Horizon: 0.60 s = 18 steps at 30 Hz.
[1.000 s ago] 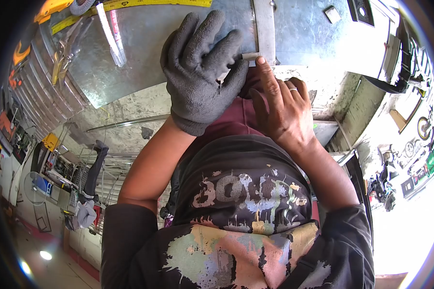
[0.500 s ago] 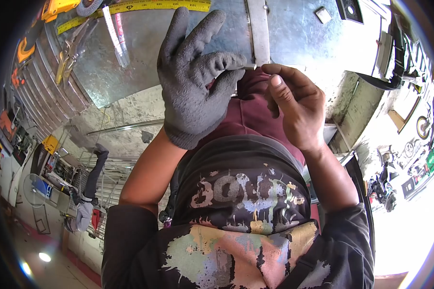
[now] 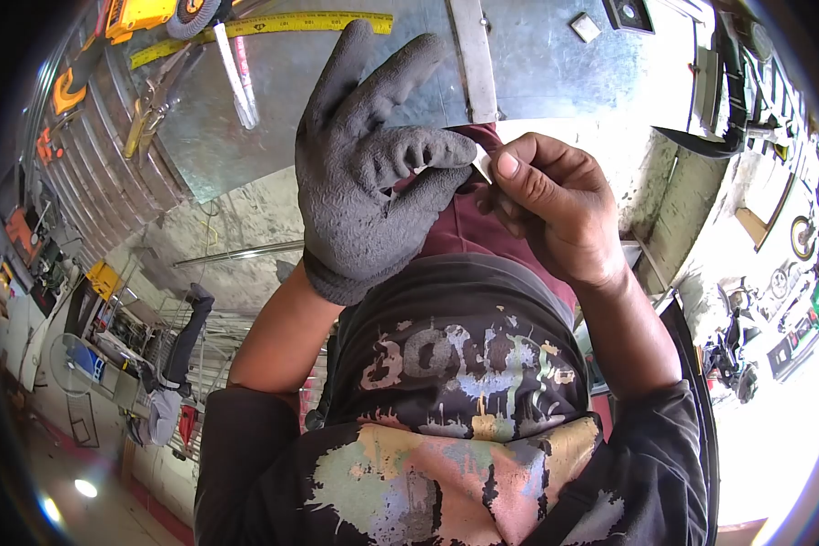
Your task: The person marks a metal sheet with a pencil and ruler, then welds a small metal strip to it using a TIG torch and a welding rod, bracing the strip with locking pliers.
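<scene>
My left hand [image 3: 368, 182], in a grey work glove, pinches a small, flat, whitish piece [image 3: 484, 165] between thumb and index finger. Its other fingers are stretched up and apart. From the other side my bare right hand [image 3: 559, 200] closes thumb and index finger on the same piece. Only a sliver of the piece shows between the fingertips, so its kind cannot be made out. Both hands are held in front of my waist, near the edge of a metal sheet [image 3: 391, 73].
On the metal sheet lie a yellow measuring tape [image 3: 309, 22], two slim sticks or markers [image 3: 236, 77], a flat metal bar [image 3: 473, 59] and a small square piece [image 3: 586, 28]. Locking pliers [image 3: 150, 114] rest on ribbed metal at the left. A wire rack [image 3: 223, 341] stands lower left.
My right hand has come in to the piece, and its thumb and index finger have closed on it. My left hand still pinches the piece, now slightly lower. The view has shifted a little.
</scene>
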Tool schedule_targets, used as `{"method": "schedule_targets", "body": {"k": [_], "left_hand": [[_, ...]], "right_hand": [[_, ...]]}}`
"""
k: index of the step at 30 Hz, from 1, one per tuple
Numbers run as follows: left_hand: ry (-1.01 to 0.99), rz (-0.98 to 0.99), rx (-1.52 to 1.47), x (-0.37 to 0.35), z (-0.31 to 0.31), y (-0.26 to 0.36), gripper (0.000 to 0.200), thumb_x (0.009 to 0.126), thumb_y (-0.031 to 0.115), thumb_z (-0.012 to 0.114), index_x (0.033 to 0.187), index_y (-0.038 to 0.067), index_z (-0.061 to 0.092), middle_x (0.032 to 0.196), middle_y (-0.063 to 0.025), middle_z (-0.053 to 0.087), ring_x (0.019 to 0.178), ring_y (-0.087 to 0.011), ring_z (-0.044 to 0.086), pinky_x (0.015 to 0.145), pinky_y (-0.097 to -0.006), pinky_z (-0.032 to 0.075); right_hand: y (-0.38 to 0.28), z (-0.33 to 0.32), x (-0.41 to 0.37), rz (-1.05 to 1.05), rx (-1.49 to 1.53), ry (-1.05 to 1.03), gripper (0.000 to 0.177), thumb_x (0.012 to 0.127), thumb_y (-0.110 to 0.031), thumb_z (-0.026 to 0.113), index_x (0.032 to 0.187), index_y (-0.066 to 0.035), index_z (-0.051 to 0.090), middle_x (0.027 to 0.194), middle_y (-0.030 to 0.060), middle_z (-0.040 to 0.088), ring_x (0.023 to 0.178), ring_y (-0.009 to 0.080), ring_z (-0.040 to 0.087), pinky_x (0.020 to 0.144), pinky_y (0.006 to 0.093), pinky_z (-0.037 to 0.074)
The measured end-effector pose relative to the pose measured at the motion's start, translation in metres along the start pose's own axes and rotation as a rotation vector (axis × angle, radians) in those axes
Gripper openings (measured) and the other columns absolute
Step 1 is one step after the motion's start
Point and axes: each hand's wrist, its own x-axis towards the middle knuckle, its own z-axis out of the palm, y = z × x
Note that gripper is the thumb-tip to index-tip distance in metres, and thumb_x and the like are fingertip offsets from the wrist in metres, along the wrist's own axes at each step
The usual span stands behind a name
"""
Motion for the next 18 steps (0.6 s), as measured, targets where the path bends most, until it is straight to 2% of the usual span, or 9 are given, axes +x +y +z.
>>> {"method": "schedule_targets", "body": {"k": [1,3,5,7,13,18], "left_hand": [[0.013,-0.002,-0.014,-0.001,0.001,0.001,0.021,0.078,0.002,0.095,0.096,0.007,0.085,0.162,-0.0146,0.060,0.156,-0.0296,0.048,0.122,-0.0404,0.045],[0.035,-0.130,-0.099,-0.004,0.004,0.007,0.020,0.078,0.004,0.096,0.093,0.007,0.084,0.161,-0.0151,0.061,0.157,-0.0295,0.047,0.122,-0.0405,0.045],[0.044,-0.129,-0.095,-0.003,0.003,0.010,0.020,0.077,0.005,0.096,0.092,0.007,0.083,0.160,-0.0157,0.062,0.157,-0.0294,0.047,0.122,-0.0403,0.045],[0.045,0.000,-0.001,0.000,-0.002,0.010,0.021,0.078,0.005,0.097,0.093,0.007,0.083,0.160,-0.0162,0.062,0.157,-0.0293,0.047,0.122,-0.0401,0.045],[0.047,0.028,0.016,0.005,-0.010,0.020,0.025,0.079,0.005,0.096,0.100,0.006,0.083,0.162,-0.0180,0.059,0.155,-0.0290,0.050,0.122,-0.0398,0.045],[-0.029,-0.032,-0.139,0.001,-0.016,0.036,0.034,0.082,-0.008,0.083,0.113,0.005,0.084,0.169,-0.0200,0.050,0.154,-0.0286,0.052,0.123,-0.0382,0.045]], "right_hand": [[-0.003,0.001,-0.003,-0.012,-0.016,0.002,0.020,0.106,-0.023,0.080,0.098,-0.005,0.076,0.076,-0.0027,0.067,0.064,0.0042,0.057,0.058,0.0220,0.043],[-0.006,0.004,-0.010,-0.054,-0.044,0.015,0.018,0.105,-0.020,0.081,0.097,-0.005,0.076,0.077,-0.0036,0.067,0.065,0.0032,0.057,0.058,0.0214,0.043],[-0.007,0.009,-0.016,-0.116,-0.070,0.036,0.017,0.103,-0.018,0.083,0.096,-0.004,0.076,0.078,-0.0045,0.068,0.065,0.0022,0.056,0.058,0.0207,0.043],[-0.012,0.012,-0.022,-0.115,-0.109,0.051,0.016,0.103,-0.016,0.083,0.096,-0.003,0.076,0.078,-0.0048,0.068,0.066,0.0016,0.056,0.058,0.0205,0.043],[-0.020,0.019,-0.034,-0.131,-0.137,0.059,0.018,0.103,-0.017,0.083,0.096,-0.002,0.076,0.078,-0.0048,0.068,0.067,0.0021,0.056,0.059,0.0208,0.044],[-0.023,0.029,-0.044,-0.157,-0.075,0.067,0.018,0.104,-0.019,0.082,0.102,-0.002,0.075,0.083,-0.0033,0.069,0.069,0.0025,0.057,0.061,0.0212,0.046]]}}
